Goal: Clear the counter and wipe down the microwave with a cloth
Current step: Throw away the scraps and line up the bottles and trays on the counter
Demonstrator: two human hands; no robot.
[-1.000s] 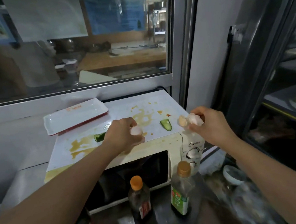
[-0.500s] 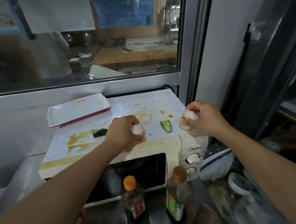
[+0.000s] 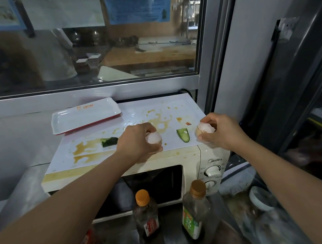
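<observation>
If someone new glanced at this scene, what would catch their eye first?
Probably both hands on the microwave top: the left hand and right hand each grip a broken eggshell. Brown spills stain the sheet between them, with two cucumber pieces lying there.

2 hands (image 3: 138, 140) (image 3: 219, 130) round eggshells (image 3: 154, 138) (image 3: 205, 128) atop stained microwave (image 3: 181, 155)

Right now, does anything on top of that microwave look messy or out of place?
Yes. Brownish sauce stains are splashed across the microwave top, two cucumber scraps lie loose there, and each hand, left hand and right hand, holds a broken eggshell.
</observation>
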